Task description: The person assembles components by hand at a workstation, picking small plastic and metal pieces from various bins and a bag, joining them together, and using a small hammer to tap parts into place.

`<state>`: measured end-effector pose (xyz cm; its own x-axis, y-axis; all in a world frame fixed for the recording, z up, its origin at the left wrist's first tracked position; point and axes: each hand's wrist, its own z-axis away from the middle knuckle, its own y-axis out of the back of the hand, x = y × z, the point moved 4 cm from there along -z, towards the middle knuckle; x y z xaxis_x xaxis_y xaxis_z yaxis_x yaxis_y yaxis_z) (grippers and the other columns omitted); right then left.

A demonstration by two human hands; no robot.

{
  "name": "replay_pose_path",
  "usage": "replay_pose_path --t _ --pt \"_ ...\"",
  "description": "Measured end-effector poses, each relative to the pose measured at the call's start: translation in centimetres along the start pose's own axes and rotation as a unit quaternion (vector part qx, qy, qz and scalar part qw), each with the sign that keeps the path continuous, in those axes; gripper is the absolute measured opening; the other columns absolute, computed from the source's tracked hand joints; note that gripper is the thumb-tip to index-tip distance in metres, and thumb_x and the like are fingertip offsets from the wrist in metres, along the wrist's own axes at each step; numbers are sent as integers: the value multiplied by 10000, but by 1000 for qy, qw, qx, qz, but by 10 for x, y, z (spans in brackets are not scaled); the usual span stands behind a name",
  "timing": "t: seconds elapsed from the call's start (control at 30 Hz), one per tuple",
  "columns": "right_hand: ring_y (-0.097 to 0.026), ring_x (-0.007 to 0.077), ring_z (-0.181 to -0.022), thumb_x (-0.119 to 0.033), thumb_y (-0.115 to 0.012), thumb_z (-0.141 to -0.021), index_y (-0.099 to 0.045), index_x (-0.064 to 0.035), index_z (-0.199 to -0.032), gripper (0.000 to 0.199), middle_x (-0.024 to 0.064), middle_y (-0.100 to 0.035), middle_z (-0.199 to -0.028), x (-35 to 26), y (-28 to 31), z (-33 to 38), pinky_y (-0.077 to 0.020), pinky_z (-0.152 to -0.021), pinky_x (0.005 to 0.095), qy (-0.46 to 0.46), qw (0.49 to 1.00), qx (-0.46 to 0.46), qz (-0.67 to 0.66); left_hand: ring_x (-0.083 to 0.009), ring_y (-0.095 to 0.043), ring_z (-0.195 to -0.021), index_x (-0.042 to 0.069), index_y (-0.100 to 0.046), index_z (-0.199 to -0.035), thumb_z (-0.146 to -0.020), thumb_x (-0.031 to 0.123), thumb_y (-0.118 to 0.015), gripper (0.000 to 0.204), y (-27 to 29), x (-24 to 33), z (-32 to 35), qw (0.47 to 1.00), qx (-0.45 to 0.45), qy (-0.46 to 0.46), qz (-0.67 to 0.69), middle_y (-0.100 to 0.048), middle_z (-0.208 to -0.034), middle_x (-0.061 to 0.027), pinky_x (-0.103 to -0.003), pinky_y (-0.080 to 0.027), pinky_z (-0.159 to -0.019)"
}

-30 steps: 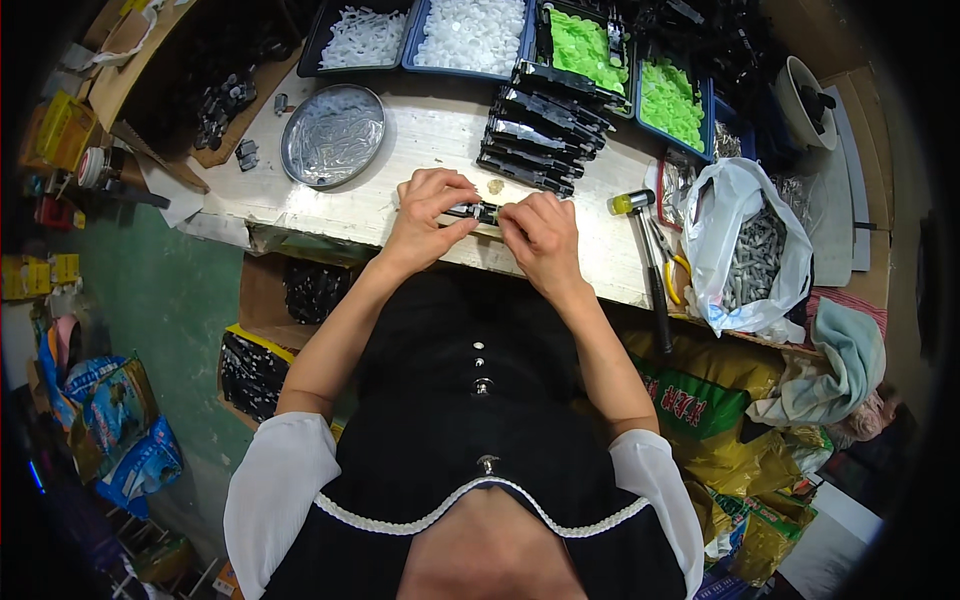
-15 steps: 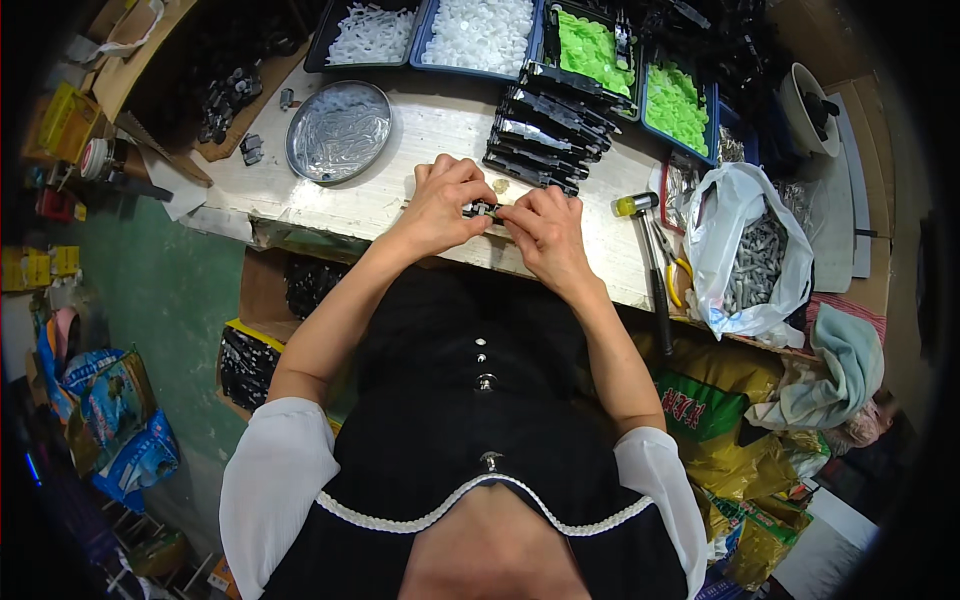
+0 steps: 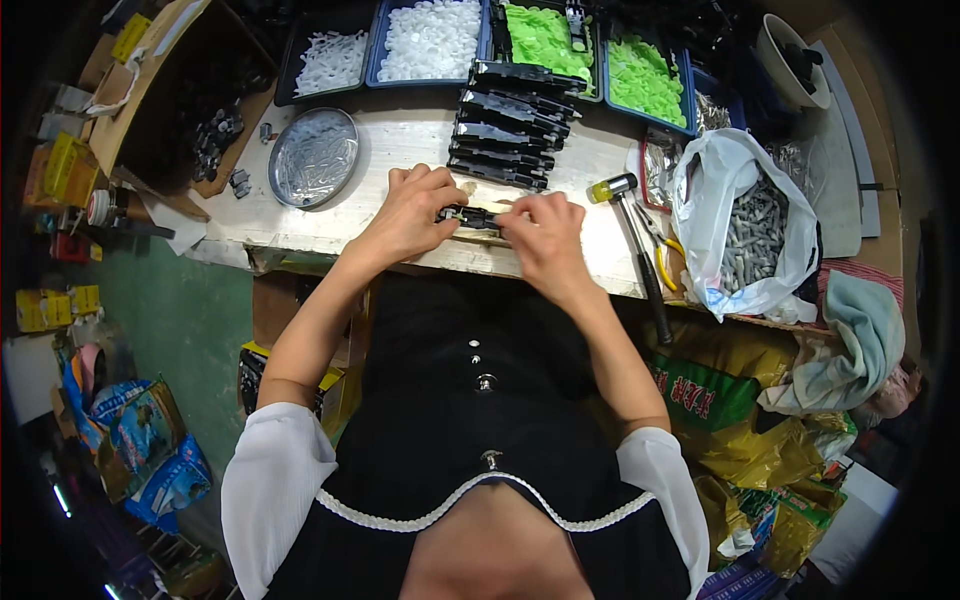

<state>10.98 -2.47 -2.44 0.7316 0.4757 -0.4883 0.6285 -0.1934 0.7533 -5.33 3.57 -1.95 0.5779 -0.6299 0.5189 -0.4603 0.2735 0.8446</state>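
Observation:
A slim black plastic part [image 3: 474,217] with a small pale piece near its left end lies crosswise at the table's front edge. My left hand [image 3: 408,214] has its fingers closed round the left end. At the right end, my right hand [image 3: 549,240] pinches the part, its fingertips partly hidden. Just beyond my hands is a row of similar black parts [image 3: 508,132], stacked side by side. A round metal dish [image 3: 314,158] with small thin pieces in it stands to the left.
Trays of white pieces [image 3: 430,40] and green pieces [image 3: 648,85] line the back. To the right lie a hammer [image 3: 645,262], yellow-handled pliers [image 3: 664,258] and a white plastic bag [image 3: 706,220] of grey pieces. A cloth [image 3: 850,330] hangs over the right edge.
My hands have moved slightly apart, showing more of the black part between them. The whole view has shifted, so the table things sit further left.

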Motion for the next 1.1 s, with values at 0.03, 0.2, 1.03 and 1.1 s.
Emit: replay_pose_path --t 0.03,0.2,1.03,1.1 --pt "-447 210 -833 -35 -600 -690 -611 -109 -859 186 13 -513 -844 -6 -7 -5 -285 -735 359 -2 1000 0 -2 -192 -460 -850 68 -613 -846 -626 108 -626 225 -1 -1 2 1000 0 3 -2 -525 -835 -29 -336 -284 -786" --pt "-433 210 -864 -56 -583 -722 -613 -113 -865 157 12 -496 -870 -15 -30 -17 -278 -745 362 27 998 -40 47 -196 -464 -876 65 -617 -855 -641 95 -631 217 -2 -3 8 999 23 -1 23 -527 -868 -30 -337 -289 -795" --pt "-582 355 -685 -53 -508 -714 -585 6 -760 107 209 -570 -785 152 95 19 -471 -598 438 -285 916 -20 281 -336 -590 -790 15 -608 -706 -639 63 -585 86 -69 83 -299 975 -60 -156 -150 -604 -759 -177 -421 -474 -662" --pt "-587 352 -682 -44 -505 -707 -584 4 -764 108 207 -572 -786 156 90 8 -472 -593 438 -281 919 -26 274 -343 -592 -785 19 -613 -719 -642 47 -569 93 -76 73 -302 973 -38 -148 -173 -605 -776 -181 -420 -479 -665"
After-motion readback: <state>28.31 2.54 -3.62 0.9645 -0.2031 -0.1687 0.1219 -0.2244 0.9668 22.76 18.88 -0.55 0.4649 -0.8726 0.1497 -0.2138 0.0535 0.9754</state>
